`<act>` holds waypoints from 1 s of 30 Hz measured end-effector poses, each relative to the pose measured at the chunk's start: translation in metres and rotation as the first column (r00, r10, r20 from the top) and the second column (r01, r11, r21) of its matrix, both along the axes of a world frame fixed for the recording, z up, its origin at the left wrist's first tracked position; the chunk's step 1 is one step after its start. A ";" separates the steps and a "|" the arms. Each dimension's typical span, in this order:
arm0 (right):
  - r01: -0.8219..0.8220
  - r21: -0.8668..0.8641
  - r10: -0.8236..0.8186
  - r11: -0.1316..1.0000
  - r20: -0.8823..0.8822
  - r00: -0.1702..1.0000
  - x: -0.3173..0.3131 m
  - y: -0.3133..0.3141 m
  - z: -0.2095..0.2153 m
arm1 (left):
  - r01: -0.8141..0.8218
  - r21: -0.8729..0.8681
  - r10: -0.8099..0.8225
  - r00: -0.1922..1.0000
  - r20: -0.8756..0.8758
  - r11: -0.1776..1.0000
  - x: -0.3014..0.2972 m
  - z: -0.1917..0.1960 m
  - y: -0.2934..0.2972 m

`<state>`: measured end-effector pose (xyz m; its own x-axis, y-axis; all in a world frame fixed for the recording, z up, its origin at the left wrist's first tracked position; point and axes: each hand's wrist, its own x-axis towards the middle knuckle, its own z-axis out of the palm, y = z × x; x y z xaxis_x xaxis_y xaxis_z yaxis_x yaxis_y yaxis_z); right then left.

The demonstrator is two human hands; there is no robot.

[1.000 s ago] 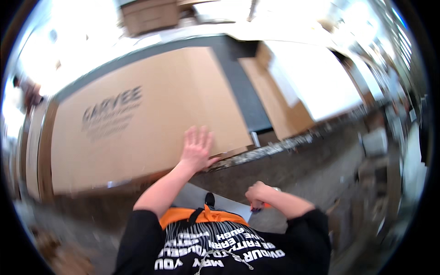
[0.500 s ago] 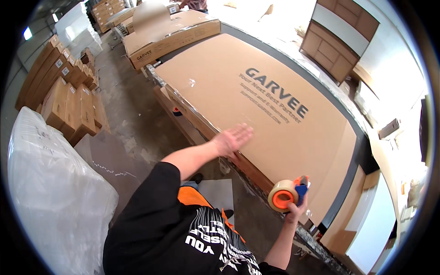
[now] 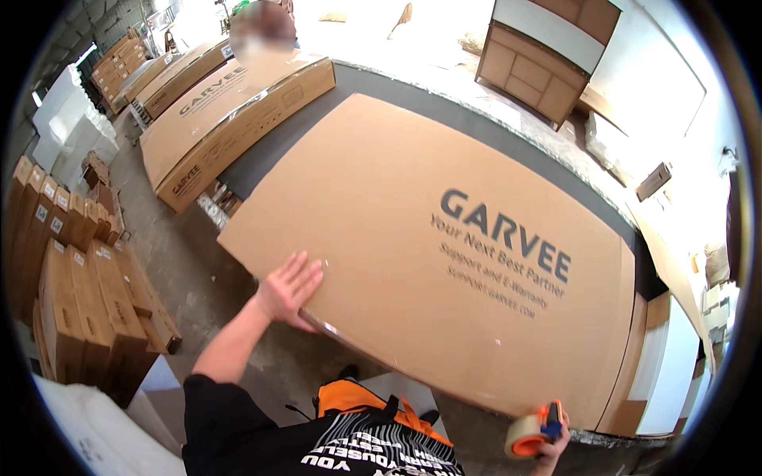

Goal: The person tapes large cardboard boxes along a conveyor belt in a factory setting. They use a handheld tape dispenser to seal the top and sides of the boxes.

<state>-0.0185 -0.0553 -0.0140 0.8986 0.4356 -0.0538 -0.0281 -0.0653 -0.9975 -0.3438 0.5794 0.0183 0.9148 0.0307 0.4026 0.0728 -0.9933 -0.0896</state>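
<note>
A large flat brown carton (image 3: 373,174) with dark print lies on the grey table (image 3: 397,89), set askew, its near left corner jutting past the table's edge. My left hand (image 3: 290,292) rests at its near left edge, fingers spread over the top face, the thumb lower by the side. In my right hand (image 3: 556,446) is an orange and blue tape dispenser (image 3: 527,436) with a wide roll of pale tape, held by the carton's near right edge. Part of that hand is hidden behind the dispenser.
Another long carton (image 3: 254,119) stands beyond the left end, with a person (image 3: 262,36) behind it. Upright cartons (image 3: 99,305) line the floor at left, near a white wrapped bundle (image 3: 87,428). White panels (image 3: 667,373) in cardboard adjoin the right end. A brown panelled cabinet (image 3: 528,71) stands at the back.
The large carton has turned, its left end coming toward me and off the table edge. My left hand has moved left along it. My right hand has stayed near the right end with the dispenser.
</note>
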 end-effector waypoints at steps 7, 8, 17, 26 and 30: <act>-0.238 -0.204 0.262 0.950 0.101 0.960 -0.044 -0.008 -0.008 | 0.116 -0.043 -0.114 0.992 0.061 0.992 0.036 -0.007 0.083; -0.102 0.064 0.108 0.993 -0.103 0.989 -0.059 0.053 0.017 | 0.154 -0.036 -0.153 0.988 0.022 0.987 0.053 -0.003 0.107; 0.401 -0.168 -0.369 0.901 0.192 0.910 -0.135 0.221 0.003 | -0.140 0.118 0.182 0.819 -0.544 0.983 0.210 0.025 0.234; 0.490 0.455 -0.296 0.744 -0.434 0.851 -0.141 0.225 0.061 | -0.077 0.179 0.190 0.572 -0.798 0.981 0.244 0.045 0.107; 0.607 0.338 -0.488 0.719 -0.376 0.788 -0.061 0.201 0.059 | 0.271 -0.259 -0.375 0.668 -0.642 0.927 0.232 0.043 -0.033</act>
